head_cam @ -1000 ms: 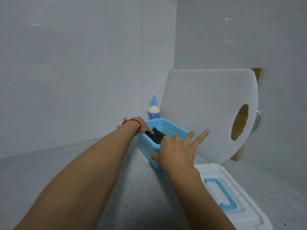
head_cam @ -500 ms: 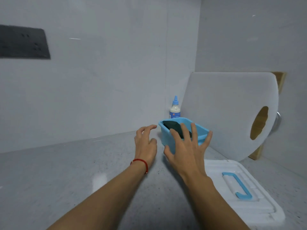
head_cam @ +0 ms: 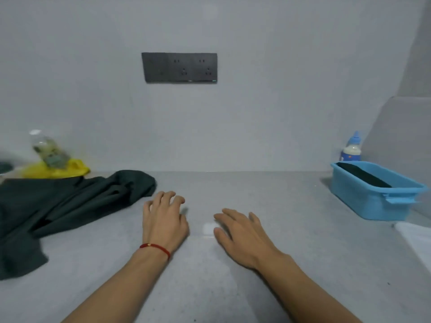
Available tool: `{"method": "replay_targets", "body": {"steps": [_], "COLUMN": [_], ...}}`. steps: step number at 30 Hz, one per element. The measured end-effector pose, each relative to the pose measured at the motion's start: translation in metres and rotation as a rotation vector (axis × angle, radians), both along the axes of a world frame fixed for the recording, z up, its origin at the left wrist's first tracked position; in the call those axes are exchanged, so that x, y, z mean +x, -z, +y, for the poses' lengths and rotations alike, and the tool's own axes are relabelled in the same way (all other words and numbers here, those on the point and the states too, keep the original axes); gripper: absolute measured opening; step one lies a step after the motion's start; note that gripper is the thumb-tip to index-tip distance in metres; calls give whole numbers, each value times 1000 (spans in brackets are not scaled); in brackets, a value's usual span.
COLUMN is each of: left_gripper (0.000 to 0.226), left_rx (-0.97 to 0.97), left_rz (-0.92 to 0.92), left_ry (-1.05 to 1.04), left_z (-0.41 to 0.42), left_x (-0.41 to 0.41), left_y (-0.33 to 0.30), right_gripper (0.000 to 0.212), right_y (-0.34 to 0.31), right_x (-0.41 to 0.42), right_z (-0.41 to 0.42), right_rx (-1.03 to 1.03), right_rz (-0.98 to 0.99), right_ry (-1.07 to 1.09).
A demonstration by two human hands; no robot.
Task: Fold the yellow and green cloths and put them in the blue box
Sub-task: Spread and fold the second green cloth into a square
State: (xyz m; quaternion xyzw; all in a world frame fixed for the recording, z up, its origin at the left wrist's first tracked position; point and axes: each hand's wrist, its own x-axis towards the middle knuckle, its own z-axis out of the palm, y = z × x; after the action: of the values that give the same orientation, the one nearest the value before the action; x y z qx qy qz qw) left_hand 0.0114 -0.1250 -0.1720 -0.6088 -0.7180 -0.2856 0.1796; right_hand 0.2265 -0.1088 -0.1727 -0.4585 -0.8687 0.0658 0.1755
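Note:
The blue box [head_cam: 363,203] stands at the right on the grey counter, with a folded dark green cloth [head_cam: 363,176] inside it. A second dark green cloth [head_cam: 70,206] lies unfolded and rumpled at the left. Behind it, a yellow cloth [head_cam: 58,171] sits crumpled against the wall. My left hand [head_cam: 164,219], with a red string at the wrist, hovers over the counter just right of the unfolded cloth, fingers loosely curled and holding nothing. My right hand [head_cam: 242,234] is beside it, fingers relaxed and empty.
A clear plastic bottle [head_cam: 47,150] leans on the yellow cloth. A small blue-capped bottle [head_cam: 352,148] stands behind the box, next to a white board [head_cam: 401,131] against the right wall. The white lid [head_cam: 417,241] lies at the right edge. A dark socket panel [head_cam: 179,67] is on the wall.
My view has swung left, away from the box. Both hands left the box and the folded cloth in it and now hover over the middle of the counter.

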Motion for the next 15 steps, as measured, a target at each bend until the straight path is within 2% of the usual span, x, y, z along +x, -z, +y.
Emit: {"method": "replay_targets", "body": {"steps": [4,7,10,13,15], "left_gripper": [27,42,57,47,36], "left_rx": [-26,-22,-47,-116,-59], "left_rz": [119,136,43,-80,-107], "left_ry": [-263,-360,-408,-398,-368], "left_z": [-39,-47,-39,-31,-31], "left_x": [-97,-142,-162,-161,-160], "left_y": [-3,-7,-7,-2,-1], "right_gripper": [57,55,59,60,60], "right_y": [5,5,7,8,6], "right_x": [-107,-170,-204,-225,-248], "right_z": [-11,-12,6,35,51], "right_rx": [-75,-47,-45,63,109], "right_rz": [13,50,-3,-34,-6], "right_ry": [-145,-181,-216,-250,-277]}}
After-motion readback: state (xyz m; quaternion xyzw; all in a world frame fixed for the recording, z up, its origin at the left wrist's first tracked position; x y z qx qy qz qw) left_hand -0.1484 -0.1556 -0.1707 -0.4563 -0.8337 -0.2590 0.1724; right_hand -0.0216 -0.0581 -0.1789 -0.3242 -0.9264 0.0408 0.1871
